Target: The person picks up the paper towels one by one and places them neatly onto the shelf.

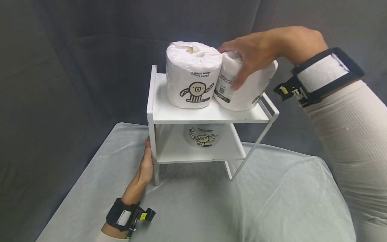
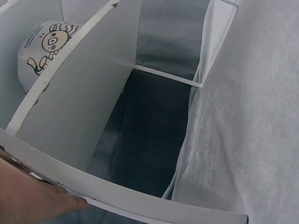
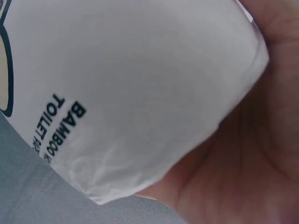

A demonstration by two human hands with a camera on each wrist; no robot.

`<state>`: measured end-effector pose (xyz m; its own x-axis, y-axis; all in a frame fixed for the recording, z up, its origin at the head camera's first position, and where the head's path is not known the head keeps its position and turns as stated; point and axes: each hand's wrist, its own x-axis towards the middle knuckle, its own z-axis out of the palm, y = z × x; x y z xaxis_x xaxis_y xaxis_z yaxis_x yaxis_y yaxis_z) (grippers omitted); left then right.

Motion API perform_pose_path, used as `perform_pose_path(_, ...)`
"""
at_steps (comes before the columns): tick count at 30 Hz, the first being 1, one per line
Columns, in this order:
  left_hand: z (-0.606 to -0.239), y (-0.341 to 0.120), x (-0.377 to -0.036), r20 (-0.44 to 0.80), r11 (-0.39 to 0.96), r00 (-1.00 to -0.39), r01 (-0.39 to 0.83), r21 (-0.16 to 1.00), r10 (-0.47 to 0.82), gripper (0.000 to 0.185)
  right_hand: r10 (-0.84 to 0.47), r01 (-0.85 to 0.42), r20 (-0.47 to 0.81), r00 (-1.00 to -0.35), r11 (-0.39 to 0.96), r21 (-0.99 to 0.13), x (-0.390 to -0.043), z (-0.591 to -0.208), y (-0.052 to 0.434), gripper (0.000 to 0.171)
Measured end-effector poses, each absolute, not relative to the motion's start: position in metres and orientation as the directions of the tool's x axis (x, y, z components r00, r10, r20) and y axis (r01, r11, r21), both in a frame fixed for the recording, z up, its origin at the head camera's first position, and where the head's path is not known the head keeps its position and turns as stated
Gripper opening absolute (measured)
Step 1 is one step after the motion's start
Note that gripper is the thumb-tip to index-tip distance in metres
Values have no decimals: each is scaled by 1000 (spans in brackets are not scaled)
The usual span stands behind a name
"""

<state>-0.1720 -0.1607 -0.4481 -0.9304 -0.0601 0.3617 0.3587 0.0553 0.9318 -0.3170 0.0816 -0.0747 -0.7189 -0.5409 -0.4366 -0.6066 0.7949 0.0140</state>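
The right hand (image 1: 254, 53) grips a light, soft, paper-wrapped white toilet roll (image 1: 246, 89), likely crushable, best cupped round its sides.

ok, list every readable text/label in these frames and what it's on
"BAMBOO" over "TOILET", second word cut off: wrapper of the tilted roll that the right hand grips.
"BAMBOO … PAPER": upright roll on the top shelf; the middle words are too blurred.
Small label on the tilted roll, head view: too small to read.
Print above the cartoon on the lower-shelf roll: unreadable.
Left hand, at the rack's side panel: no text.
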Motion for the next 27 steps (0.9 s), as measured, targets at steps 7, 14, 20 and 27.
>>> perform_pose_path(7,-449,-162,-174,389,26,-919,388,921,-65,83,-544,-603,-436,-718,798,-2,-318,-73,81,118)
perform_pose_path(14,-449,-164,-174,380,33,-922,378,925,-75,83,-548,-606,-428,-718,796,-3,-316,-70,83,120)
perform_pose_path(20,-448,-163,-172,352,44,-933,350,936,-68,81,-564,-618,-395,-725,786,10,-314,-71,90,119)
perform_pose_path(27,-447,-164,-172,341,44,-938,338,940,-67,80,-567,-611,-339,-751,791,31,-312,-75,99,122)
